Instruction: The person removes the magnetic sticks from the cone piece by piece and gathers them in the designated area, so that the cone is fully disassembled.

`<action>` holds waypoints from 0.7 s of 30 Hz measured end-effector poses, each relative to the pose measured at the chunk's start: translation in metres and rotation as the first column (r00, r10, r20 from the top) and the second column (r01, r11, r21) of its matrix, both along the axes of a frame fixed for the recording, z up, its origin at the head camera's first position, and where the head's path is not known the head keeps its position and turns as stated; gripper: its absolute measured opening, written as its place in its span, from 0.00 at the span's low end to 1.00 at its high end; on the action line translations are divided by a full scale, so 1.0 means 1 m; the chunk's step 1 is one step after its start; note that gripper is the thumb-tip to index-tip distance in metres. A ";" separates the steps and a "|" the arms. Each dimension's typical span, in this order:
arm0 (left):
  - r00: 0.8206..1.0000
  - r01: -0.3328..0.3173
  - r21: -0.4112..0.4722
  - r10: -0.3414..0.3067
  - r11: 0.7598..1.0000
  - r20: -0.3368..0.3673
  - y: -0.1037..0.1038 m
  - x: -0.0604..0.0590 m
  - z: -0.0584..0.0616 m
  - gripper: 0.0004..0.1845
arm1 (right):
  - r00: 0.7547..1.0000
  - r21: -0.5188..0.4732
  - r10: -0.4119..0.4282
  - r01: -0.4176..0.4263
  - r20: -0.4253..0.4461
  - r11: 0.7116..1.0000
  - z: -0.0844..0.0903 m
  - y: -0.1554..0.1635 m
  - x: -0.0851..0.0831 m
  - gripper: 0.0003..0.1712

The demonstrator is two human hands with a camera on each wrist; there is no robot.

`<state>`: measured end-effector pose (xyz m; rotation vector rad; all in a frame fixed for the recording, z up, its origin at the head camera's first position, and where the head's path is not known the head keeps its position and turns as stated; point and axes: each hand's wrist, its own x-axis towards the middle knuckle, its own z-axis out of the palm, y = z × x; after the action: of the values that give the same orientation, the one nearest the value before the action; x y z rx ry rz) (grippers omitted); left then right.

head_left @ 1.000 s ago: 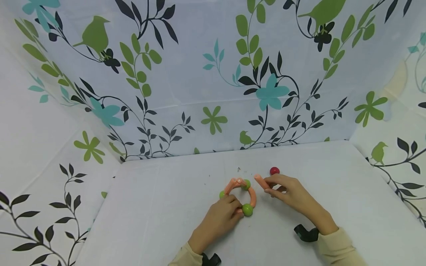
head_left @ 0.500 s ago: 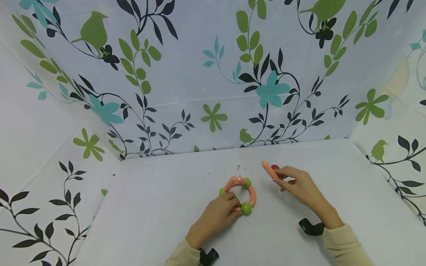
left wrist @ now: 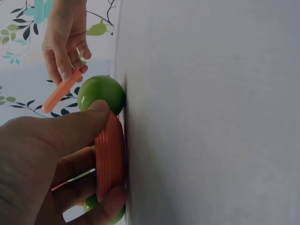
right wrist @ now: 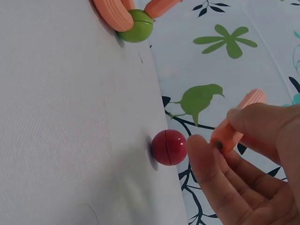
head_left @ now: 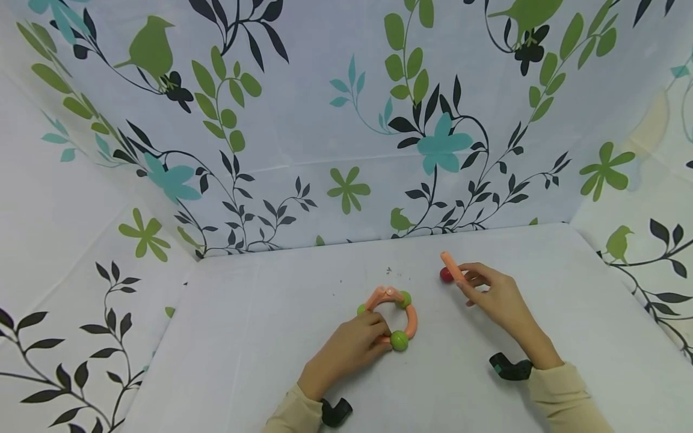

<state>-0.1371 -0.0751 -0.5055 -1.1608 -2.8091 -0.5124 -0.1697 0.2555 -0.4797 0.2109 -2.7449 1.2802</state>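
Observation:
On the white table lies a ring of curved orange rods joined by green balls. My left hand grips the ring's near left side; in the left wrist view its thumb and fingers wrap a ribbed orange rod by a green ball. My right hand pinches a loose orange rod between thumb and fingers, tilted up above the table. Close by this rod sits a red ball, with a groove across it in the right wrist view, just off my fingertips.
Black wrist cameras are strapped at both wrists, near the beige sleeves. Behind the table hangs a white cloth printed with leaves, birds and flowers; more of it covers both sides.
My right hand has moved away from the ring, to the right and back, carrying the orange rod up beside the red ball. The left hand keeps its hold on the ring, almost still.

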 end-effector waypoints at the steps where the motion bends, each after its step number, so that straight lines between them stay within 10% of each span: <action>1: 1.000 0.006 0.002 -0.006 1.000 0.004 -0.001 0.000 0.000 0.08 | 1.000 0.004 -0.009 0.009 0.001 1.000 0.000 0.001 -0.001 0.23; 21: 0.996 0.078 -0.041 -0.080 0.996 -0.030 -0.009 -0.007 0.002 0.07 | 0.987 0.124 -0.143 0.151 -0.072 0.981 -0.016 0.015 -0.005 0.20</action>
<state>-0.1442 -0.0845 -0.5037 -1.2800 -2.7680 -0.4405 -0.1750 0.2706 -0.4955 0.0560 -2.7335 1.0433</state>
